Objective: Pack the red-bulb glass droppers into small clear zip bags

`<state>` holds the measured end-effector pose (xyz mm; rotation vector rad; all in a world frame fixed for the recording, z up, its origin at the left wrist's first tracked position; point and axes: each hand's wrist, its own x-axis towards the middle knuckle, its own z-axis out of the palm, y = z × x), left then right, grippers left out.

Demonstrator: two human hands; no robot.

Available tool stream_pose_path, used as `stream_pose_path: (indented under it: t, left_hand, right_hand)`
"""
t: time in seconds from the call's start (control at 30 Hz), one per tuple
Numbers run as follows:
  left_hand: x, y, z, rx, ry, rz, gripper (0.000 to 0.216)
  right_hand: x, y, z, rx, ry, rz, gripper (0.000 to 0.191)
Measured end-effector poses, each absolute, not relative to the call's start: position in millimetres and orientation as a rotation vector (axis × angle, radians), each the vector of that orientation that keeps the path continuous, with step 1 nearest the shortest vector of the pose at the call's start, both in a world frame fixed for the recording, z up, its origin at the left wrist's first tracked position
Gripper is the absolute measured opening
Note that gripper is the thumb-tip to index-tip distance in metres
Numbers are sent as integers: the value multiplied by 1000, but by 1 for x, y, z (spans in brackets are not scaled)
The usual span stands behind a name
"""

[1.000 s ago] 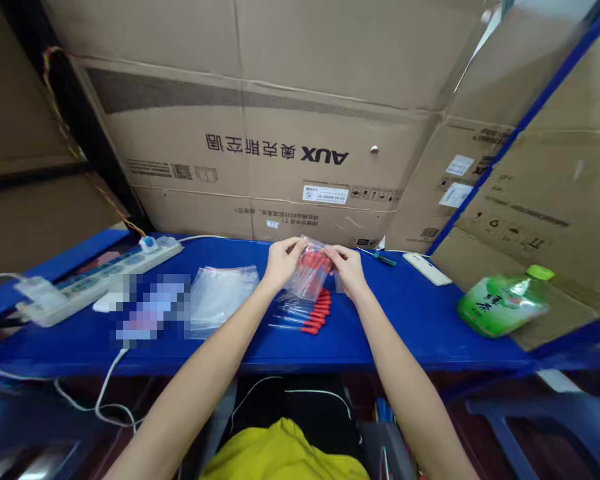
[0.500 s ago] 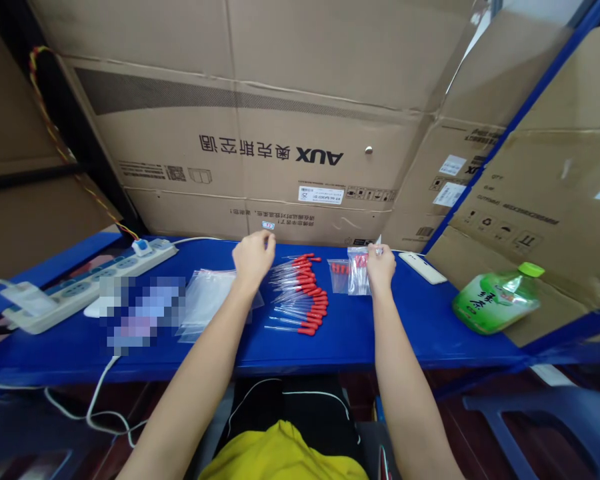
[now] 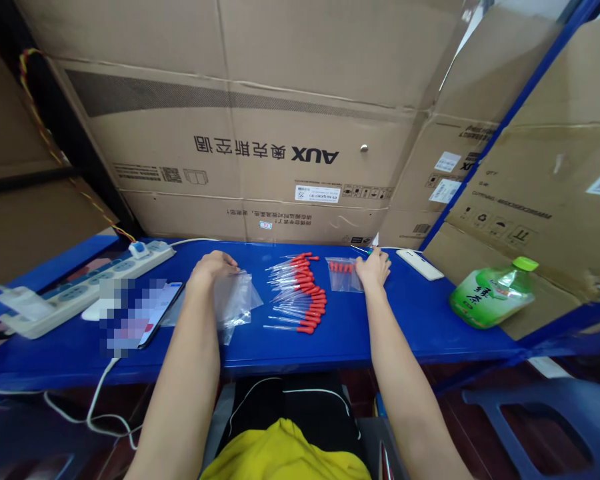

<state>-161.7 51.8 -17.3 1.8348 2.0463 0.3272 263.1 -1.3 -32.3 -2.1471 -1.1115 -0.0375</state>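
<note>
My left hand (image 3: 214, 265) is at the upper edge of the clear plastic bags (image 3: 237, 303), its fingers curled closed on one bag's edge. To the right of them lies a fanned row of glass droppers with red rubber bulbs (image 3: 307, 300). A small clear bag (image 3: 347, 283) with red-bulbed droppers inside lies flat beside my right hand (image 3: 374, 268). My right hand is closed around a thin pale rod with a green part (image 3: 361, 250), mostly hidden by the fingers; its kind is unclear.
At the left are a white power strip (image 3: 115, 270) and a partly blurred phone (image 3: 161, 310) with a cable. A white slab-like device (image 3: 420, 264) and a green drink bottle (image 3: 493, 293) lie on the right. Cardboard (image 3: 260, 120) walls the blue table's (image 3: 290, 353) back.
My left hand has moved left onto the plastic bags, shifting them. My right hand has let go of the bag of droppers and now grips the thin rod.
</note>
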Motion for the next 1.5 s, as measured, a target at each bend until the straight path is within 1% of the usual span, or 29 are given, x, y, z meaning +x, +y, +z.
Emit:
stream_pose_path:
  t: [0.17,0.3,0.37,0.47,0.57,0.63,0.77,0.8,0.9,0.97,1.07,1.2,1.33,1.5]
  left_hand:
    - [-156,45,-10,1830,1908,302,21]
    - [-150,40,-3,1869,1810,288,12]
    - [-146,38,1,1889,1862,328,13]
    - [-136,35,8,2076,1896,584,17]
    - [-117,27,17,2368,1679,987,20]
    - [-100,20,23,2487,1533,1185,23]
    - [-63,2,29,2688,1275,1332,26]
    - [-54,-2,28,2726,1238,1358,26]
    - [-34,-11,25,2814,1130,1391,25]
    - [-25,-15,21,2755,1166,1487,26]
    - [-17,-19,16,2488,1252,1635,32]
    - [-8,-23,13,2270,1191,1505,39]
    - [-3,-25,13,2204,1219,1475,33]
    - [-7,-21,12,2204,1308,1464,28]
  right_hand:
    - [242,1,-31,-1862,-1255,-215,41]
    - [224,4,-32,-1654,-1397,-261,34]
    - [216,3,-32,-1575,-1447,-261,31]
    - [205,-1,-28,-1422,-1525,-229,26]
    - [193,-9,-22,-1237,-1633,-176,28]
    - [183,-15,-19,-1146,-1710,-138,31]
    - [163,-23,-19,-1035,-1841,-24,40]
    - [159,-24,-20,-1024,-1856,-5,39]
    - [154,-24,-25,-1024,-1821,8,27]
    - [155,-23,-26,-1043,-1728,15,24]
    - [159,-24,-26,-1078,-1563,34,26]
    - [161,-26,-25,-1065,-1574,15,24]
    - [155,-29,-27,-1069,-1756,31,21]
    - [152,-34,-23,-1044,-1892,79,33]
